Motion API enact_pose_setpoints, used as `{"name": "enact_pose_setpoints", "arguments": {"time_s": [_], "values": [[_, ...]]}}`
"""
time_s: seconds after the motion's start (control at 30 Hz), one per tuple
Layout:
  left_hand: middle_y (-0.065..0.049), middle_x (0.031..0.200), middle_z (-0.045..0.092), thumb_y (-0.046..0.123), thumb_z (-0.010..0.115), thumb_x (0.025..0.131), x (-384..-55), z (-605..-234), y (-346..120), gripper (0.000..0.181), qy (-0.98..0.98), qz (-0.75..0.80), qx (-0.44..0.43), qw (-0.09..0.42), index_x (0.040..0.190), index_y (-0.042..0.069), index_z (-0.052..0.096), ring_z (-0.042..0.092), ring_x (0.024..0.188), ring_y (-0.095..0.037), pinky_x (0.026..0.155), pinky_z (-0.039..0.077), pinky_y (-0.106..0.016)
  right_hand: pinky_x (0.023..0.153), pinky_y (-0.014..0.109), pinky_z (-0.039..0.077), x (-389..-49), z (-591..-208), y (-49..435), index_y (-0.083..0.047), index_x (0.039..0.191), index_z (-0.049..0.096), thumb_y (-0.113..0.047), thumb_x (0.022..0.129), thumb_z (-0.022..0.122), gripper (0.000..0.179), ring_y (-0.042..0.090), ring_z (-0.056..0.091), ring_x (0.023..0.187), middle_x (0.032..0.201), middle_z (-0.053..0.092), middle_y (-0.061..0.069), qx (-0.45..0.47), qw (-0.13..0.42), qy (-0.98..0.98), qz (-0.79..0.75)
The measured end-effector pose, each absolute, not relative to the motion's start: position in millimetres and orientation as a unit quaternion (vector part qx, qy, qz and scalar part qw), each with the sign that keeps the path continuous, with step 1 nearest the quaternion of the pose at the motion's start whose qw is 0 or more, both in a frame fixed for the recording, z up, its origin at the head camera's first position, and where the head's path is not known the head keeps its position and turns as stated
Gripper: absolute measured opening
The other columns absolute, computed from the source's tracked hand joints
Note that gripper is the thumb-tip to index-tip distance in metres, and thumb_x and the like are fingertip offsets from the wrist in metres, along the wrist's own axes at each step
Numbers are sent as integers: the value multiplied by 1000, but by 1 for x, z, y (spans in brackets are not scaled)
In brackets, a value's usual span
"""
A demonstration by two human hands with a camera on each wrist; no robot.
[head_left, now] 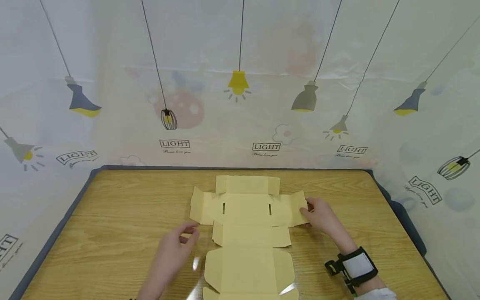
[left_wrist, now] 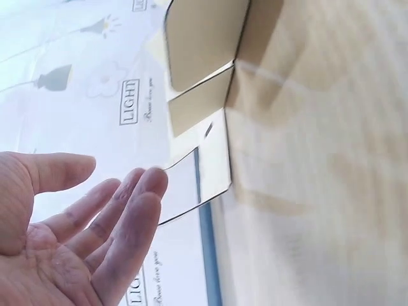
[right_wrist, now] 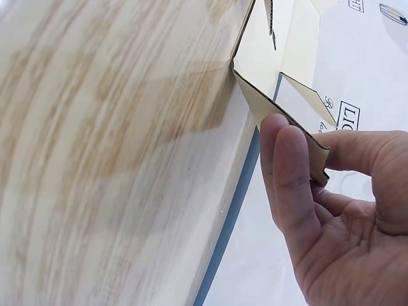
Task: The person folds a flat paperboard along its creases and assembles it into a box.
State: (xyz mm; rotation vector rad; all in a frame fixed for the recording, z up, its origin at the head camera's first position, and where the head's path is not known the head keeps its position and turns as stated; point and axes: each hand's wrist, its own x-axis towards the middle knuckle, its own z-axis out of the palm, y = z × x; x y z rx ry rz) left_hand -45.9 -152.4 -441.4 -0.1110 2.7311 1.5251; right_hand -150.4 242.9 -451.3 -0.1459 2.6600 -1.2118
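A flat, unfolded pale-yellow cardboard box blank [head_left: 245, 233] lies on the wooden table [head_left: 112, 216]. My right hand [head_left: 318, 214] pinches the blank's right side flap [head_left: 298, 207] between thumb and fingers; in the right wrist view the flap [right_wrist: 287, 118] is lifted off the wood, with my fingers [right_wrist: 290, 172] under it. My left hand [head_left: 176, 246] hovers beside the blank's left edge with fingers relaxed and holds nothing. In the left wrist view its fingers [left_wrist: 121, 217] are spread, a short way from the left flap [left_wrist: 191, 185].
A white printed curtain with lamp drawings [head_left: 240, 83] surrounds the table on three sides. The table has a dark blue rim [head_left: 52, 241]. A black and white wrist strap [head_left: 354, 266] sits on my right forearm.
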Motion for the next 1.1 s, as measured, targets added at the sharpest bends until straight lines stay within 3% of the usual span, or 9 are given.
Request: {"name": "enact_pose_setpoints", "arguments": {"time_s": [0.2, 0.37, 0.5, 0.63, 0.9, 1.1], "values": [[-13, 128, 69, 14, 66, 102, -61, -426, -159, 33, 872, 488, -37, -22, 133, 2, 66, 69, 105, -30, 68, 58, -31, 58, 38, 62, -151, -454, 245, 12, 122, 60, -3, 103, 55, 25, 24, 65, 68, 86, 56, 13, -53, 106, 901, -417], [-23, 143, 56, 15, 65, 102, -79, -430, -162, 45, 884, 466, -35, -28, 143, -1, 56, 61, 121, -40, 82, 60, -47, 58, 36, 62, -151, -456, 245, 13, 123, 60, -2, 102, 56, 26, 23, 64, 69, 87, 57, 13, -58, 96, 898, -426], [-32, 150, 45, 16, 63, 103, -92, -444, -162, 61, 889, 456, -45, -3, 153, -8, 37, 53, 128, -48, 97, 54, -59, 56, 34, 61, -151, -459, 246, 13, 126, 59, -1, 101, 57, 29, 24, 66, 70, 88, 61, 13, -68, 86, 899, -425], [-38, 146, 45, 15, 60, 103, -100, -455, -161, 69, 884, 464, -52, 29, 156, -13, 25, 55, 125, -52, 99, 52, -60, 55, 34, 61, -150, -460, 247, 14, 125, 60, 0, 101, 58, 28, 24, 68, 69, 89, 64, 14, -82, 76, 898, -425], [-38, 127, 60, 7, 61, 101, -105, -467, -160, 45, 881, 470, -43, -5, 138, -18, 52, 63, 113, -50, 91, 57, -56, 55, 34, 60, -145, -458, 246, 11, 120, 62, 0, 101, 59, 22, 22, 66, 70, 90, 65, 12, -101, 67, 898, -422], [-38, 123, 63, 2, 61, 99, -108, -469, -161, 38, 876, 478, -50, -34, 131, -16, 59, 64, 110, -50, 88, 58, -56, 56, 34, 61, -143, -459, 245, 10, 119, 62, -2, 102, 59, 21, 23, 67, 71, 90, 64, 12, -87, 71, 894, -435]]}}
